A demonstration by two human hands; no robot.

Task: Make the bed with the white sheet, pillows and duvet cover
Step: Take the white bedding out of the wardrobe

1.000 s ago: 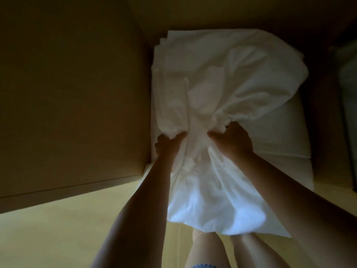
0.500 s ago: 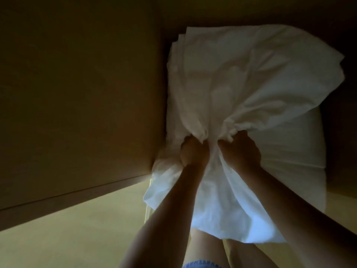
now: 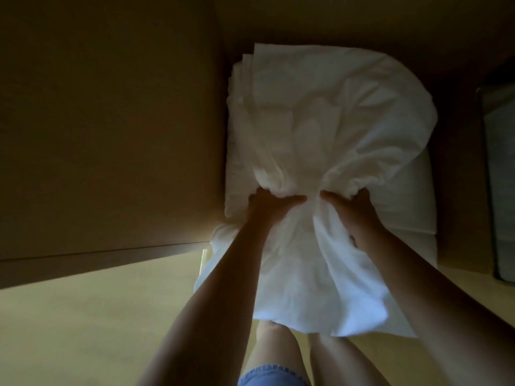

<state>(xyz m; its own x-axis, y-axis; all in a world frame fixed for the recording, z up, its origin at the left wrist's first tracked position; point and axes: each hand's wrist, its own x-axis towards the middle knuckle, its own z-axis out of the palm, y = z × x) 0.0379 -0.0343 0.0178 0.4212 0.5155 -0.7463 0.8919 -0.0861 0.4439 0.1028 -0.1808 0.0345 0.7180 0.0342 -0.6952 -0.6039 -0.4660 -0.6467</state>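
Both hands bunch the white sheet above the bed

Much is hard to read here — the room is dim and the wide lens bends every edge. The fingertips of both hands are buried in cloth, so only knuckles and thumbs show. The far edge of the white sheet blurs into shadow, and its near end hangs down and hides the person's knees. On the far right a pale grey object is cut off by the frame edge and cannot be identified.

The bed shows as a white, smooth strip to the right of the bunched cloth, its corner just past the right wrist. A tall brown panel fills the left half, touching the sheet along its left side. Below it lies a yellowish floor. Bare legs and a scrap of blue denim shorts sit at the bottom edge.

The left hand grips a gather of the sheet, fingers curled round it, thumb pointing right. The right hand does the same, thumb pointing left. The sheet is held over the bed, billowing beyond the hands.

Against the frame half a second ago, the hands are farther apart — then they were nearly touching — and the sheet's far right corner has dropped from its wide flare to a rounder heap
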